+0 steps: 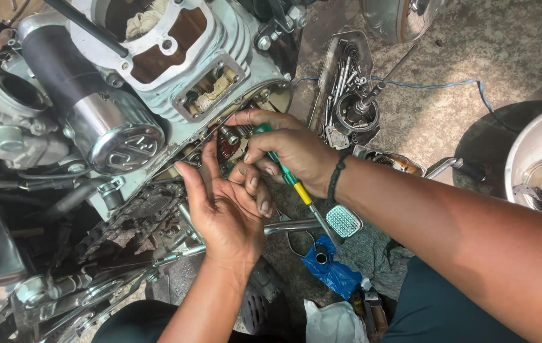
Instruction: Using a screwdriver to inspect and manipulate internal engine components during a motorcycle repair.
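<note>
My right hand (293, 149) is shut on a screwdriver (291, 180) with a green and yellow handle, its tip hidden inside the open side of a motorcycle engine (175, 70). My left hand (226, 209) is held palm up just below, fingers apart, thumb and forefinger reaching toward the red clutch parts (226, 147) in the engine opening. A black band circles my right wrist. A drive chain on its sprocket (134, 216) lies left of my left hand.
A metal tray (346, 82) holding bolts, tools and a round part lies on the concrete floor beyond my right hand. A chrome brake pedal (342, 221), a blue plastic bag (329, 267) and a grey rag lie below my arm. A chrome cover (541, 159) sits at right.
</note>
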